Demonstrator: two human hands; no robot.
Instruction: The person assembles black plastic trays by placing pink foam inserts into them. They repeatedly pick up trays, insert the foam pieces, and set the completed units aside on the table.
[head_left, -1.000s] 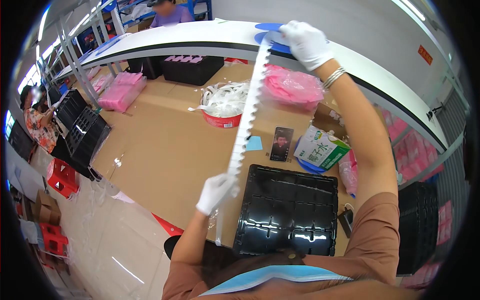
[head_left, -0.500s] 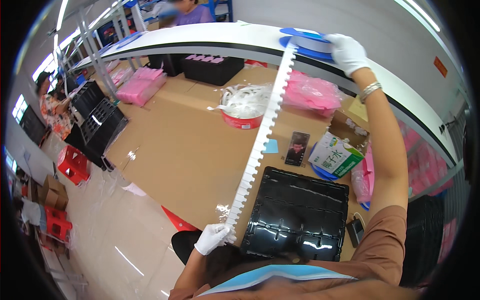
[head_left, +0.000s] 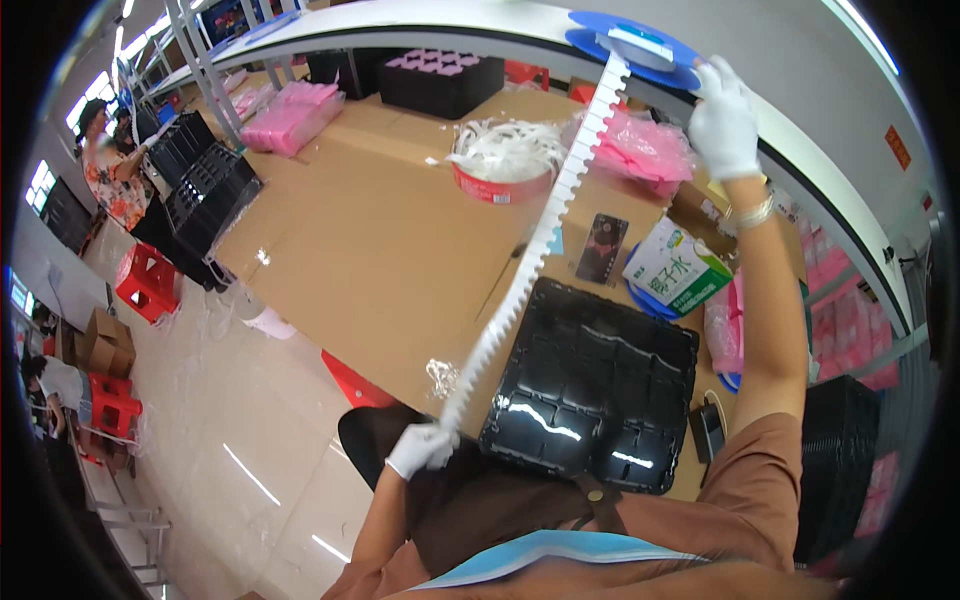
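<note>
Now that the right grip (head_left: 725, 118) seemingly spreads beside the reel (head_left: 674, 77), the left (head_left: 422, 450) pinches the strip (head_left: 575, 165).

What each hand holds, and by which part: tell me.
Left hand grips the white notched strip near its lower end; right hand is at the blue reel, its grip unclear.

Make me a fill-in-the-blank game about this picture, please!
1. The left hand holds the lower end of the notched ____ strip.
2. The right hand is by the ____ reel.
3. The smartphone is to the ____ of the green-and-white carton.
4. White ribbons fill the round ____ tub.

Missing words: white; blue; left; red.
</note>
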